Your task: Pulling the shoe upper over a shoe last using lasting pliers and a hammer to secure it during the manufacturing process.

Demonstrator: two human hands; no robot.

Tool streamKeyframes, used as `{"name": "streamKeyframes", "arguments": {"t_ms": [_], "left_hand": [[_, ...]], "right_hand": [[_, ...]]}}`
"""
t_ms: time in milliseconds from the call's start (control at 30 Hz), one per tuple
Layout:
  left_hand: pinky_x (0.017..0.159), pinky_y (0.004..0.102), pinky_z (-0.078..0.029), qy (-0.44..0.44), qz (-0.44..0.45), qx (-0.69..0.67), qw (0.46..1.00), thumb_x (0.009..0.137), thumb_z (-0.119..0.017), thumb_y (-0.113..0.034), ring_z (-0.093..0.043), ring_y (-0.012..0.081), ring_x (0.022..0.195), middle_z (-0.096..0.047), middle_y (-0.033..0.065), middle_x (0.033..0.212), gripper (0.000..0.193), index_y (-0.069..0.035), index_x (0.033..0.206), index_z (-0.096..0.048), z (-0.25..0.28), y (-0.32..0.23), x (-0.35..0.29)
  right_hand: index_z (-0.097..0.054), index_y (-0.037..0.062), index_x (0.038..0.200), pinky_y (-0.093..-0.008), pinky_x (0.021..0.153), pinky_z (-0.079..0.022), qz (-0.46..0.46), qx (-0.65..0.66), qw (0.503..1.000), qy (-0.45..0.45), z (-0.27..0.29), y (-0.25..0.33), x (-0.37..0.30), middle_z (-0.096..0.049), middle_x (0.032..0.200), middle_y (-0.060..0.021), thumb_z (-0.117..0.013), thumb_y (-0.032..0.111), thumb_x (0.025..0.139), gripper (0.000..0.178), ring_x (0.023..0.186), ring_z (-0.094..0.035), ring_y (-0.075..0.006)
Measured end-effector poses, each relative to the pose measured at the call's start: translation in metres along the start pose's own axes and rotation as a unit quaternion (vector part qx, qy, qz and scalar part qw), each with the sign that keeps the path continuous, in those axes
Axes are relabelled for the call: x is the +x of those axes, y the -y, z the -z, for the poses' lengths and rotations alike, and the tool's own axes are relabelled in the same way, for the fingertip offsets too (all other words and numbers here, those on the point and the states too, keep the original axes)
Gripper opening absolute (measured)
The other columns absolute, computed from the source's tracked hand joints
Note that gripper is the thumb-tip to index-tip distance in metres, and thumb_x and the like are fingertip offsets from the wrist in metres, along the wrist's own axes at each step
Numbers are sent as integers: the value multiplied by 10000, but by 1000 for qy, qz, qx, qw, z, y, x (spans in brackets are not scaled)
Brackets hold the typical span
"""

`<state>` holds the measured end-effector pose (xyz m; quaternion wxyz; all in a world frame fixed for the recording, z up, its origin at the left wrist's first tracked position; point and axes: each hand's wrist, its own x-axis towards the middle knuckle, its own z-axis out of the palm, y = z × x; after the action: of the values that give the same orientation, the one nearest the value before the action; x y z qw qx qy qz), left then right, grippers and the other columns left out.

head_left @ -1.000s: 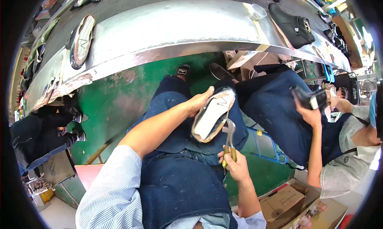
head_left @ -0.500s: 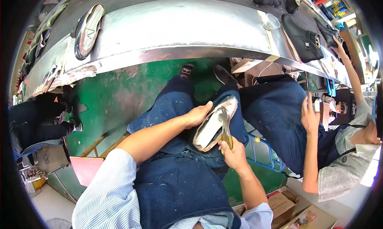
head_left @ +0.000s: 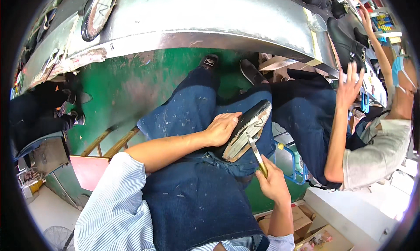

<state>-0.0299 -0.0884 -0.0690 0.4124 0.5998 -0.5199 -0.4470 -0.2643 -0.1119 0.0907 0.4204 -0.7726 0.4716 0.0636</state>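
Note:
An unsoled black shoe (head_left: 245,127) lies across my thigh with its pale underside tilted up and to the right. Stitching or a ragged edge runs around that underside. My left hand (head_left: 222,129) is closed on the shoe's black left side, with the thumb and fingers partly hidden. In my right hand (head_left: 274,181) is a pair of pincers (head_left: 256,154) with a steel head and an olive-yellow handle. Their tip is over the right part of the underside; whether it touches I cannot tell.
A metal-topped bench (head_left: 183,21) crosses ahead, bearing an unfinished shoe (head_left: 99,14) at left and a black boot (head_left: 345,43) at right. A co-worker's hand (head_left: 348,87) is raised near the boot. A pink-topped stool (head_left: 89,170) and cardboard boxes (head_left: 302,222) stand close by.
The shoe has turned so its black side shows and its underside tips rightward. The pincers have swung from over the shoe's middle toward its right edge. The co-worker's near hand has risen.

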Motion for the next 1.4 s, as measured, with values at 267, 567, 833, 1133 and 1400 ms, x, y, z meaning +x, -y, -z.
{"name": "streamKeyframes", "arguments": {"t_ms": [267,567,833,1133,1400], "left_hand": [[1098,432,-316,-10,-6,17,1000,1061,-256,-299,-475,350,1284,-535,217,1355,497,26,1370,-470,-4,0,-4],[1129,455,-268,-16,10,36,999,1048,-281,-282,-440,339,1316,-506,201,1381,480,17,1382,-453,-5,-6,-10],[1165,467,-231,-44,69,-54,995,1046,-283,-287,-381,367,1364,-443,237,1424,508,55,1404,-395,2,-19,-26],[1165,415,-250,-68,-16,-105,992,973,-532,-314,-332,383,1397,-355,269,1479,687,58,1482,-261,9,-49,-22],[1143,405,-298,-99,54,-85,990,912,-628,-272,-396,362,1360,-418,230,1464,742,-30,1518,-274,-6,-47,-14]], "right_hand": [[-481,-115,1323,-412,1069,-410,19,-80,996,28,9,13,4,-557,1284,-324,-624,92,862,525,1229,-538,-425],[-499,-97,1259,-480,935,-467,-3,-204,976,71,23,46,20,-609,1112,-321,-608,126,886,448,1053,-597,-450],[-572,-3,1046,-496,740,-522,27,-213,973,81,14,41,41,-663,897,-226,-626,150,892,224,821,-646,-432],[-618,2,1043,-409,686,-512,15,99,989,-111,-57,3,30,-654,811,-182,-661,185,885,245,739,-666,-359],[-509,-70,1262,-451,916,-483,47,-68,996,-18,3,11,31,-627,1088,-282,-589,114,902,412,1039,-618,-413]]}}
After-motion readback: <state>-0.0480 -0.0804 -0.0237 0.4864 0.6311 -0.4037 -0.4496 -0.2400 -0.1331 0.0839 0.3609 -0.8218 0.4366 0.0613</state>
